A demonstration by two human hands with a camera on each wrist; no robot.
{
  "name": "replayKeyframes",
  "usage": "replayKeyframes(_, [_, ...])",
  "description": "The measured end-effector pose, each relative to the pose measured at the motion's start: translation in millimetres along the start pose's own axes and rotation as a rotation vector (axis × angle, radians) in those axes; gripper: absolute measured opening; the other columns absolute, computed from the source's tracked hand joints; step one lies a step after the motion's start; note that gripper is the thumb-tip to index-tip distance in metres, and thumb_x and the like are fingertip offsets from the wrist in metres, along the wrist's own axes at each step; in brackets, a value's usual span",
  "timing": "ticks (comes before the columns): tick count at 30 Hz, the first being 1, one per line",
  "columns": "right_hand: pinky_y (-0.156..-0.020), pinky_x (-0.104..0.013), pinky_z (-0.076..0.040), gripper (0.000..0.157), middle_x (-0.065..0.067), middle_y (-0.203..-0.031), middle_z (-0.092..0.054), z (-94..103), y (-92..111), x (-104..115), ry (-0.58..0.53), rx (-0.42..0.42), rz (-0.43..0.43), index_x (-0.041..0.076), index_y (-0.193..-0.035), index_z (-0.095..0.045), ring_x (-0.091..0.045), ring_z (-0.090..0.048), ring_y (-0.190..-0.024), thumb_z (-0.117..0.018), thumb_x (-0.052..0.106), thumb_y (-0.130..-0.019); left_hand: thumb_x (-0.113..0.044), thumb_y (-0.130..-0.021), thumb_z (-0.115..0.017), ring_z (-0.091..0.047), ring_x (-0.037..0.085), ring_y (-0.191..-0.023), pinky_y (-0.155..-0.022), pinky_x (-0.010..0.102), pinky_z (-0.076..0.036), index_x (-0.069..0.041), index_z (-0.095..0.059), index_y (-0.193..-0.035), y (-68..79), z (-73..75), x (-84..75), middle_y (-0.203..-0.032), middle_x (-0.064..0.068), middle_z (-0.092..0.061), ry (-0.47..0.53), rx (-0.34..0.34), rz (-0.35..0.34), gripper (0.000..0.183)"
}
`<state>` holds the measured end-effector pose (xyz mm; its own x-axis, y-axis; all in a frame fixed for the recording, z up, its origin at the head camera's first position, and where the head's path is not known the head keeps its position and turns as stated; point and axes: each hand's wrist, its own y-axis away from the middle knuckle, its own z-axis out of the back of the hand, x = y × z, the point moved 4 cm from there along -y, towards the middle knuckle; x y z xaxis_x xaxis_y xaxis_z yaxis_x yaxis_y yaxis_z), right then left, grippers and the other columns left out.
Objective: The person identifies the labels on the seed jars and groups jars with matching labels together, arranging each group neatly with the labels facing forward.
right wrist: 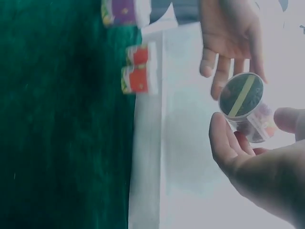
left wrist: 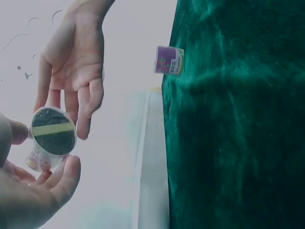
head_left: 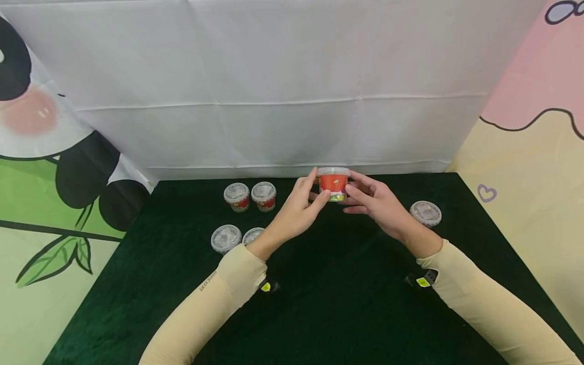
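Note:
A small plastic tub (head_left: 333,185) with a red label and a clear lid is held up near the table's far edge, between the two hands. From its left side my left hand (head_left: 296,210) grips it, thumb on the front. On the other side my right hand (head_left: 380,208) holds it between thumb and fingers. Both wrist views show a round dark end of the tub (left wrist: 53,136) crossed by a pale yellow strip. In the right wrist view, the tub (right wrist: 242,95) sits between the right thumb and fingers, with the left hand's fingers reaching it from above.
Two red-labelled tubs (head_left: 250,196) stand side by side at the back left. Nearer are two more lidded tubs (head_left: 226,239), one partly behind the left forearm. A purple-labelled tub (left wrist: 170,60) stands right, beside the right wrist. Dark green cloth (head_left: 337,284) covers the table; a white sheet (head_left: 283,66) hangs behind.

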<state>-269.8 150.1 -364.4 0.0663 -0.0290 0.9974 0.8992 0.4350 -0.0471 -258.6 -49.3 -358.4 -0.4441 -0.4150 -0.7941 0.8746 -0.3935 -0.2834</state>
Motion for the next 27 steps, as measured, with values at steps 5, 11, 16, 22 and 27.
replayKeyframes(5, [-0.095,-0.039,-0.055,0.060,-0.017,-0.144,-0.048,-15.7,1.9,0.7,-0.111,0.036,-0.035,0.009,-0.159,-0.031,-0.030,-0.063,-0.118,-0.054,0.030,-0.107,-0.028,-0.109,-0.047,-0.062,0.026,-0.109,-0.090,0.042,-0.057,-0.009,-0.009,-0.163,16.1,12.7,6.3,-0.151,0.017,-0.033,0.157,0.083,0.015,0.069])
replayKeyframes(11, [-0.096,-0.040,-0.055,0.058,-0.017,-0.144,-0.049,-28.7,0.7,0.7,-0.203,0.101,-0.077,0.007,-0.157,-0.034,-0.030,-0.061,-0.117,-0.049,0.035,-0.108,-0.023,-0.110,-0.047,-0.061,0.027,-0.112,-0.092,0.039,-0.056,-0.013,-0.010,-0.164,25.9,24.9,17.1,-0.153,0.014,-0.032,0.303,0.145,0.017,0.067])
replayKeyframes(16, [-0.097,-0.041,-0.054,0.059,-0.016,-0.142,-0.050,-38.8,-3.1,0.3,-0.231,0.143,-0.092,0.006,-0.156,-0.034,-0.032,-0.058,-0.119,-0.049,0.037,-0.108,-0.020,-0.110,-0.047,-0.060,0.031,-0.112,-0.092,0.040,-0.056,-0.014,-0.011,-0.164,34.4,34.8,25.6,-0.154,0.013,-0.032,0.388,0.153,0.008,0.065])
replayKeyframes(22, [-0.097,-0.040,-0.054,0.058,-0.017,-0.141,-0.048,-45.7,-5.0,-3.5,-0.270,0.154,-0.136,0.006,-0.156,-0.033,-0.030,-0.058,-0.118,-0.048,0.035,-0.109,-0.021,-0.109,-0.047,-0.060,0.029,-0.111,-0.093,0.041,-0.056,-0.015,-0.012,-0.164,42.2,38.6,33.2,-0.156,0.013,-0.031,0.411,0.165,0.016,0.065])
replayKeyframes(27, [-0.102,-0.040,-0.050,0.060,-0.019,-0.143,-0.044,-49.0,-6.6,-5.8,-0.291,0.164,-0.162,0.004,-0.156,-0.031,-0.027,-0.059,-0.116,-0.048,0.037,-0.108,-0.021,-0.109,-0.048,-0.060,0.032,-0.113,-0.093,0.043,-0.055,-0.017,-0.012,-0.164,45.4,38.3,36.0,-0.157,0.013,-0.029,0.427,0.182,-0.013,0.066])
